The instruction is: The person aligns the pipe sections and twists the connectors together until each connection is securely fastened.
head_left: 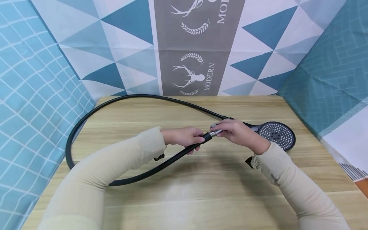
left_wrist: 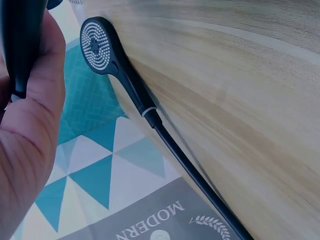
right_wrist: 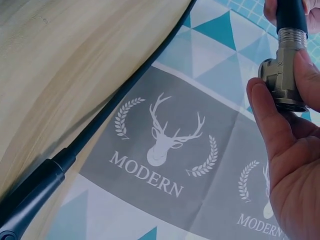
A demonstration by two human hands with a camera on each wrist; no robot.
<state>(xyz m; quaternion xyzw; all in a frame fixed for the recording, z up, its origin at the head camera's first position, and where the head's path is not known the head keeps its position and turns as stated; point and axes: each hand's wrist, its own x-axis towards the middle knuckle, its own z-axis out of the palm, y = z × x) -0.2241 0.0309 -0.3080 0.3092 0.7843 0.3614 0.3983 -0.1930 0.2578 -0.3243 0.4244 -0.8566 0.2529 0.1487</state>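
Observation:
A black shower hose (head_left: 155, 170) loops across the table, one end joined to the black hand shower (head_left: 276, 135) at the right. My left hand (head_left: 185, 136) grips the hose's other end just behind its black nut (head_left: 206, 137). With thumb and fingers, my right hand (head_left: 236, 131) holds a silver metal angle fitting (right_wrist: 286, 75) in line with that nut. Several bright threads (right_wrist: 292, 37) show between nut and fitting in the right wrist view. The left wrist view shows part of the left hand (left_wrist: 37, 115) around the black hose end; its fingertips are hidden.
The hand shower lies spray face up on the wood-grain table (head_left: 184, 201), beyond my right wrist. A patterned cloth backdrop (head_left: 192, 41) stands behind the table, with blue tiled-print sheets (head_left: 26, 95) at the sides. The hose loop reaches the table's left edge.

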